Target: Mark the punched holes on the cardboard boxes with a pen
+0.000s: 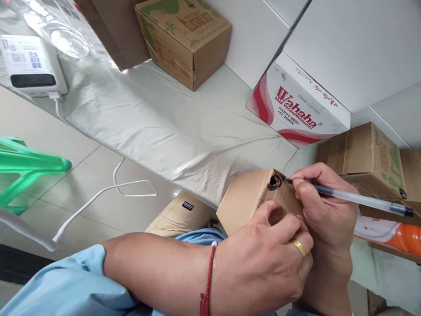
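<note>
Fingers of the right hand (325, 202) pinched closed on a pen (365, 202), tip just beside the dark-edged hole in the box (241, 204).
Left hand (263, 261): fingers bent, a small gap at the uppermost one, touching the box; underside hidden, so cannot tell if they clamp it. Box tilted, under both hands; cloth-covered table (158, 114) behind the box, water carton (296, 109) beyond it. Judgement: step looks like pen work at the box's hole; best done with light strokes, box steadied, left fingers clear of the tip. Hard pressure could tear the cardboard.
</note>
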Motion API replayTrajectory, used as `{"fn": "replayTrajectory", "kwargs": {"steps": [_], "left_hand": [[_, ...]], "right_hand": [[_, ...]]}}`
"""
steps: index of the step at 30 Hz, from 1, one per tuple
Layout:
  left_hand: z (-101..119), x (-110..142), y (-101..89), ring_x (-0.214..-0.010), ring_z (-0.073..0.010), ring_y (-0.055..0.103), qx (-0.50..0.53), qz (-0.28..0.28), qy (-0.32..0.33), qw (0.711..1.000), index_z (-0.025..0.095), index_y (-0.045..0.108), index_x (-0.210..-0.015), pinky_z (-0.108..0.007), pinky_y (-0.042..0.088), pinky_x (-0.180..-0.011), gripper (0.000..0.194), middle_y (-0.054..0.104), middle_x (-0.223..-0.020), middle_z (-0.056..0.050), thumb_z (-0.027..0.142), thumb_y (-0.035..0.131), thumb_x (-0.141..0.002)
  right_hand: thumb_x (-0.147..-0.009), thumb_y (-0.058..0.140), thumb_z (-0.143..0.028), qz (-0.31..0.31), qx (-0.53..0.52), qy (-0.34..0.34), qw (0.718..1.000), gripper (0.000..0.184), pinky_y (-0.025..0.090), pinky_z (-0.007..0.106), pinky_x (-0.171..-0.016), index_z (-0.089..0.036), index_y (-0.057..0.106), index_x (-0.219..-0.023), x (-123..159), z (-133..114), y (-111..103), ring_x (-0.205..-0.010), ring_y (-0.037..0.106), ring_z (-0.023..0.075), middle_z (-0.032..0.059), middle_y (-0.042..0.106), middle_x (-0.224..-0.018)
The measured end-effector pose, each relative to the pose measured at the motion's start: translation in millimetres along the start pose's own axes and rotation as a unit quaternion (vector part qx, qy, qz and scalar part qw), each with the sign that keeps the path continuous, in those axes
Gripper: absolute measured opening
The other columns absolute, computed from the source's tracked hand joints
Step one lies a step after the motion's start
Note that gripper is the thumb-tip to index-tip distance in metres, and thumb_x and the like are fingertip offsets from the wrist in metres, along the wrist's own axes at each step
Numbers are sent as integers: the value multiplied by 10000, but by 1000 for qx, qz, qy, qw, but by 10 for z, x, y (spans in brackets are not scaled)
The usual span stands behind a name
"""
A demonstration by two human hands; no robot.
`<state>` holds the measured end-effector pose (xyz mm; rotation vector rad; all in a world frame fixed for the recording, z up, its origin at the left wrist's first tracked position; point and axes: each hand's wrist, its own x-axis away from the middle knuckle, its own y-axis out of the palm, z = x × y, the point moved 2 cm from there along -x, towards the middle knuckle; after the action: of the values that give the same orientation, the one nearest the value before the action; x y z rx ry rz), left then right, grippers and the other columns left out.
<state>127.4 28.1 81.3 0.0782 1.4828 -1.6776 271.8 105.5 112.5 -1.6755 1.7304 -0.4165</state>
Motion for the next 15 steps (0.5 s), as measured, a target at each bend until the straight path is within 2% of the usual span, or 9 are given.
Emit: {"fn": "replayTrajectory", "kwargs": {"steps": [6,9,11,13,15], "left_hand": [[8,-2,1,-1069,-280,632,-5,-6,-1,1000,174,808,-1188,-532,564,-986,230,741,-1173,-104,269,621,-1092],[7,6,4,-1078,-277,630,-16,1,-1,1000,174,811,-1193,-513,562,-984,233,753,-1206,-112,255,622,-1084],[7,11,4,-1103,-282,636,-19,2,1,1000,169,807,-1213,-506,565,-965,250,754,-1272,-123,236,600,-1089],[8,14,-1,-1127,-282,642,-17,0,3,1000,171,800,-1216,-504,565,-960,253,749,-1317,-129,229,583,-1099],[9,13,-9,-1161,-281,645,-22,-9,3,1000,166,789,-1213,-502,560,-979,241,738,-1351,-142,244,587,-1107]], "right_hand": [[-840,662,-140,-13,5,-8,1000,135,353,225,-488,-213,692,-731,2,11,-15,-542,464,88,-45,619,-647],[-871,674,-170,16,-24,-13,999,132,367,245,-508,-215,712,-753,22,33,10,-553,483,102,-40,599,-638],[-881,707,-202,73,-77,-29,994,84,392,260,-530,-215,738,-803,26,30,32,-567,526,116,-35,605,-643],[-876,736,-242,156,-136,-41,978,29,370,267,-513,-213,736,-877,22,38,27,-548,532,119,-33,622,-665],[-900,729,-316,240,-169,-39,955,116,305,262,-473,-221,689,-954,26,106,-23,-480,461,102,-36,644,-695]]}}
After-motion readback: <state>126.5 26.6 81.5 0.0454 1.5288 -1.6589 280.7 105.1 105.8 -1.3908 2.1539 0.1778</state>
